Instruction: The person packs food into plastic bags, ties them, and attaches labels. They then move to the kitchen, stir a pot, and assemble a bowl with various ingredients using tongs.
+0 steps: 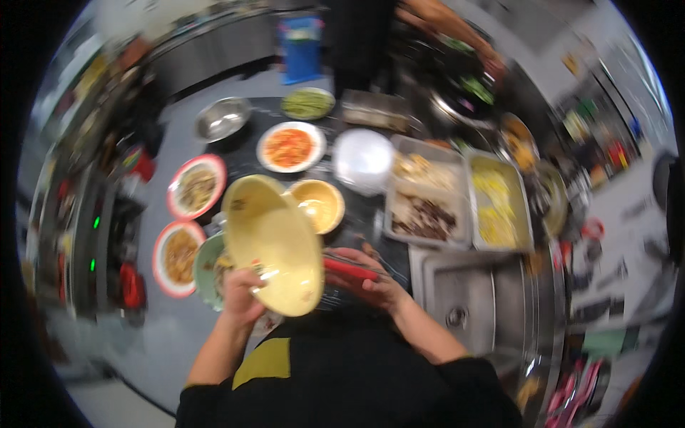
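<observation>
My left hand (243, 297) grips the rim of a large yellow bowl (275, 241), which is tilted with its inside showing. Beside that bowl, my right hand (369, 278) holds a red-handled object (350, 267); its other end is hidden. A smaller yellow bowl (319, 207) stands just beyond, partly covered by the large one. Under and left of my left hand is a pale green bowl (205, 273) with food. Two red-rimmed plates of food, a nearer one (159, 267) and a farther one (172, 199), lie farther left. The view is somewhat blurred.
Beyond are a steel bowl (222, 119), a plate of orange-red shreds (262, 147), green strips (307, 103) on a plate and white plates (363, 160). Food trays (466, 200) stand right, above a sink (460, 299). A co-worker's arm (471, 37) reaches over a dark pan.
</observation>
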Demonstrator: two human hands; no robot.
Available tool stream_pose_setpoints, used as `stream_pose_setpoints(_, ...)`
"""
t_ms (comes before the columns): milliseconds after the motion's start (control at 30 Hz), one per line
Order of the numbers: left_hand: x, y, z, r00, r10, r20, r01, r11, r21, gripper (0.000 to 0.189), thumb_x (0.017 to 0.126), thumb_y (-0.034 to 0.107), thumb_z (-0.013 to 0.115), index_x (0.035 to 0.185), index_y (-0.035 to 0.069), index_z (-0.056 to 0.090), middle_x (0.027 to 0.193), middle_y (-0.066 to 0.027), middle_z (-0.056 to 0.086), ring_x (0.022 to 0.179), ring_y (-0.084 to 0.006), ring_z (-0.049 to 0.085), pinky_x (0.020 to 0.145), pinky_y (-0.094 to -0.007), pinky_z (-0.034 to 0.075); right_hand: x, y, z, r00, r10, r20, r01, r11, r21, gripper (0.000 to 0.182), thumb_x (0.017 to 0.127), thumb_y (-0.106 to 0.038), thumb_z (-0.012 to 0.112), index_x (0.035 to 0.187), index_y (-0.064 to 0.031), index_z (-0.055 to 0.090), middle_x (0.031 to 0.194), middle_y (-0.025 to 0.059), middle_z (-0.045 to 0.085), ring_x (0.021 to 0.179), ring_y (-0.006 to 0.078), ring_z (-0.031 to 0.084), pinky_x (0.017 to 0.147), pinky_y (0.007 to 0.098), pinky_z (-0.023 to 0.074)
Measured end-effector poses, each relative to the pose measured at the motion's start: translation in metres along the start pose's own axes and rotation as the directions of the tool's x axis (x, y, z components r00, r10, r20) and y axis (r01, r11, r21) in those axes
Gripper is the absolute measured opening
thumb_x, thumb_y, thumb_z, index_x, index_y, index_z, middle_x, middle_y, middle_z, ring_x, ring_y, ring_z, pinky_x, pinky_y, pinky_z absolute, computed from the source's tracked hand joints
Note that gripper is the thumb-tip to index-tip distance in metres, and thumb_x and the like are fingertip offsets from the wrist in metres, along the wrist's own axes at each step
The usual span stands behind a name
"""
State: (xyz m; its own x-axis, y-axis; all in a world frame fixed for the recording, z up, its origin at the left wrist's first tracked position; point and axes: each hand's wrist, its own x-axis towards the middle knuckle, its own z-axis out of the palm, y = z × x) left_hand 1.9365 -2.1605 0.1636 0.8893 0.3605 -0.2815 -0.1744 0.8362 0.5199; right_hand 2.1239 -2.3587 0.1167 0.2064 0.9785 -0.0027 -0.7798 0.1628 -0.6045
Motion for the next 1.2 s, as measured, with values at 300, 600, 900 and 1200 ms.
stream_pose_setpoints(300,0.021,-0.026,0.023,0.987,-0.143,-0.073,0.157,0.955,0.252,0.058,0.059,-0.004,0.050,0.117,-0.007,0.054,0.109,-0.0178,0.064,0.096,-0.0328,0.065,0.086,-0.0394,0.054,-0.046,-0.063,-0.052,0.879,0.390,0.276,-0.075,0.682,-0.727,0.122,0.064,-0.039,0.088,0.154,-0.0091,0.011,0.154,0.0127,0.031,0.135,0.0201,0.038,0.108,0.0348,0.0343)
stream_pose_setpoints(600,0.038,-0.032,0.060,0.975,-0.198,-0.101,0.222,0.891,0.396,0.060,0.058,-0.001,0.050,0.118,-0.007,0.054,0.106,-0.0188,0.065,0.091,-0.0321,0.067,0.081,-0.0382,0.056,-0.061,-0.066,-0.044,0.887,0.461,-0.008,-0.315,0.594,-0.740,0.070,0.083,-0.002,0.066,0.144,-0.0035,0.033,0.126,0.0107,0.057,0.113,0.0202,0.054,0.096,0.0341,0.0438)
stream_pose_setpoints(900,0.046,-0.032,0.058,0.955,-0.293,-0.054,0.290,0.871,0.397,0.065,0.060,-0.007,0.053,0.125,-0.004,0.050,0.114,-0.0152,0.062,0.100,-0.0278,0.065,0.084,-0.0366,0.055,-0.050,-0.076,-0.025,0.954,-0.219,-0.203,-0.090,0.438,-0.894,0.064,0.086,-0.018,0.071,0.141,-0.0039,0.040,0.134,0.0158,0.051,0.118,0.0210,0.052,0.098,0.0377,0.0453)
stream_pose_setpoints(1200,0.066,-0.035,0.015,0.980,-0.080,-0.181,0.129,0.950,0.283,0.070,0.061,-0.001,0.049,0.130,-0.008,0.044,0.121,-0.0204,0.059,0.105,-0.0332,0.063,0.092,-0.0410,0.053,-0.054,-0.190,-0.072,0.906,-0.221,-0.362,-0.392,-0.761,-0.517,0.050,0.075,-0.023,0.076,0.119,-0.0101,0.057,0.095,0.0088,0.065,0.090,0.0285,0.065,0.072,0.0403,0.0520)
